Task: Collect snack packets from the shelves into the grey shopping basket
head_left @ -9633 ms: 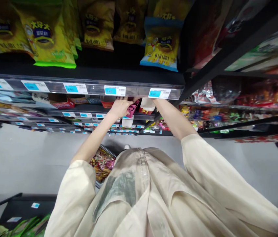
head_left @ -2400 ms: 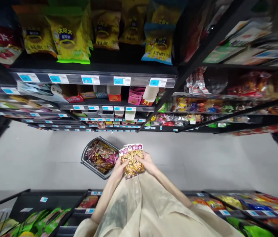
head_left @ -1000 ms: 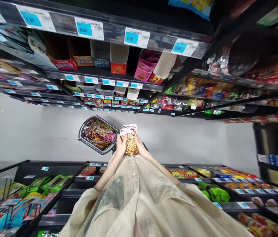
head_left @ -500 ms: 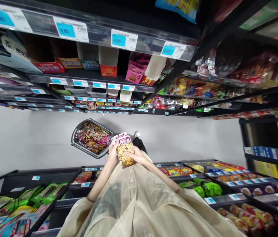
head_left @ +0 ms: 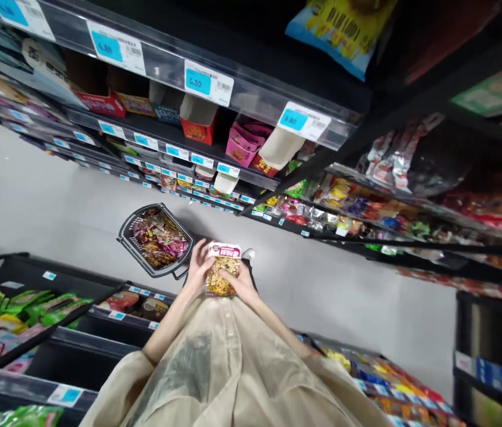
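Observation:
Between my two hands, in front of my body, are snack packets (head_left: pixel 223 283), yellow-brown with a white and magenta top; how many are stacked cannot be made out. My left hand (head_left: pixel 197 265) grips their left side, thumb across the front. On the right edge, my right hand (head_left: pixel 242 283) holds them with its thumb lying over the printed face. Left of my hands, a dark grey shopping basket (head_left: pixel 127 248) stands on the floor, filled with many similar purple and yellow packets.
Ahead runs a tall black shelf unit with price tags (head_left: pixel 209 82), small open boxes (head_left: pixel 198 121) and a yellow-blue snack bag (head_left: pixel 340 32). Behind me, lower shelves hold green packets (head_left: pixel 32 305). The grey floor (head_left: pixel 322 284) forms an aisle between them. A dark rack (head_left: pixel 491 356) stands at the right.
My view has tilted and turned, so shelves and basket appear slanted. The packets, fanned before, now sit squarer together. My left fingers have shifted up along their edge.

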The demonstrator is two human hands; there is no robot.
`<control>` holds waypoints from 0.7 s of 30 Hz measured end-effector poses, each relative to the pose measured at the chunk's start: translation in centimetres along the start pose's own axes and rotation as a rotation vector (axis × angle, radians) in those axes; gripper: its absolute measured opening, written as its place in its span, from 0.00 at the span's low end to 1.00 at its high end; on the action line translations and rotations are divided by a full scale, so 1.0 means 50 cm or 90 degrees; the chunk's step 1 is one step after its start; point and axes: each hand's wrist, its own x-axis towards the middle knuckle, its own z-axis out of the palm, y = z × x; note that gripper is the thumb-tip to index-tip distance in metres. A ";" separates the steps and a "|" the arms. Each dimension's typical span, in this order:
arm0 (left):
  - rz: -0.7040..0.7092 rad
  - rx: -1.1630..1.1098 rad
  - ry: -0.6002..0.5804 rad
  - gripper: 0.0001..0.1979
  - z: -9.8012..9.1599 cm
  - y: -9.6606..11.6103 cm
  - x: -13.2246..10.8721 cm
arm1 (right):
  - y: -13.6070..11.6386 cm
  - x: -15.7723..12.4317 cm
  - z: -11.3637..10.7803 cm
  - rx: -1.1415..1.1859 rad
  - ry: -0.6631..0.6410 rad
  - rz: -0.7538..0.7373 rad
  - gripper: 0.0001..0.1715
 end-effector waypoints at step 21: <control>-0.041 0.470 -0.472 0.18 0.070 -0.059 0.103 | -0.076 0.035 -0.277 -0.164 -0.182 0.285 0.34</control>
